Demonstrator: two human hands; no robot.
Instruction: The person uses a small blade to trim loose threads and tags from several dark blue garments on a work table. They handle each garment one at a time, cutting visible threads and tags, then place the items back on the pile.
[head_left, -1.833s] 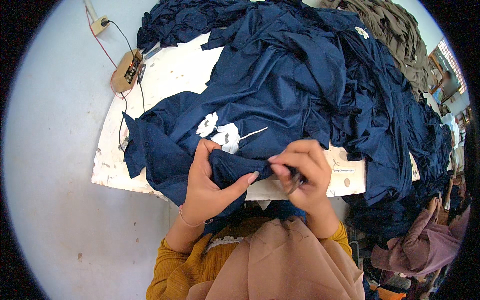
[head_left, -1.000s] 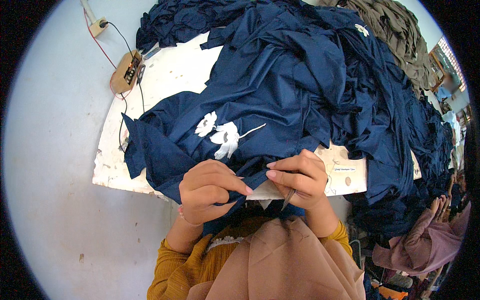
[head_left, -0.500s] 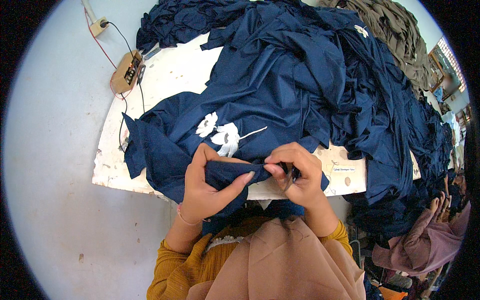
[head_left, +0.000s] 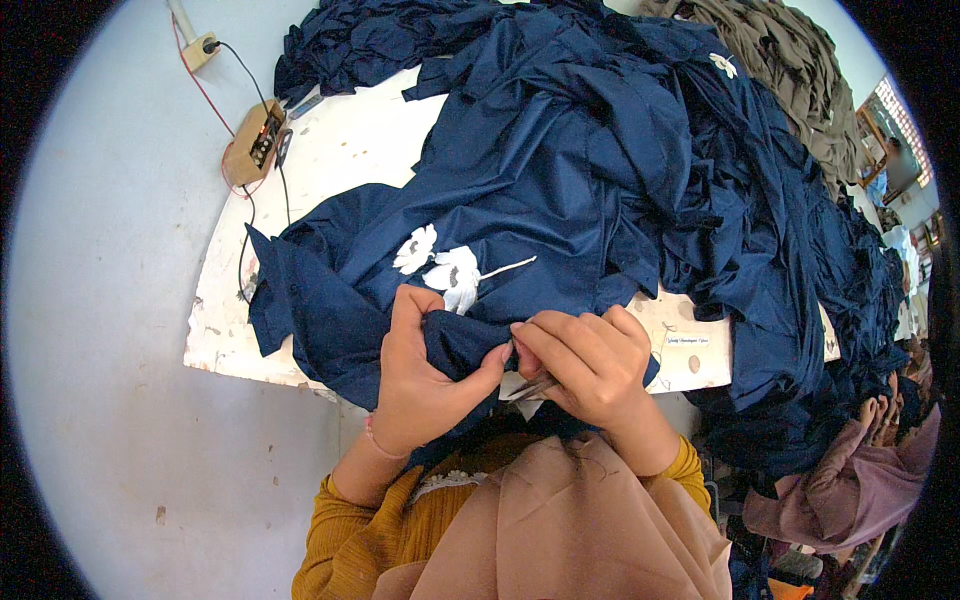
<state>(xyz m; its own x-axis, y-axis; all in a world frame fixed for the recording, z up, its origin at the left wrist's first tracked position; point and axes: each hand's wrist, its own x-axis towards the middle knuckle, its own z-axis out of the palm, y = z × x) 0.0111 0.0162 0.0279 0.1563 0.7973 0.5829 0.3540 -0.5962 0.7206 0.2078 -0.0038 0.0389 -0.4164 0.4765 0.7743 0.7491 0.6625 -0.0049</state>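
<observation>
A navy blue garment [head_left: 520, 220] with white flower appliqués [head_left: 455, 275] lies spread over the table in front of me. My left hand [head_left: 430, 375] grips a folded edge of it, thumb below and fingers behind the cloth. At the right end of that fold, the thumb and index finger of my right hand [head_left: 585, 365] pinch the cloth's edge close to my left thumb. Slim pointed metal thread snips [head_left: 532, 388] stick out under my right palm, tips toward the left. The right hand's lower fingers curl around them and hide the rest.
The white tabletop [head_left: 370, 130] carries more heaped navy cloth and a small printed label [head_left: 687, 340]. A wooden socket box [head_left: 252, 145] with cables sits at the left edge by the wall. Brown cloth [head_left: 790, 70] is piled at far right. Another person's sleeve [head_left: 830, 470] shows at right.
My right hand has turned over and shifted slightly left toward my left thumb, bringing the snips' tips into view. The held fold has bunched up between my hands.
</observation>
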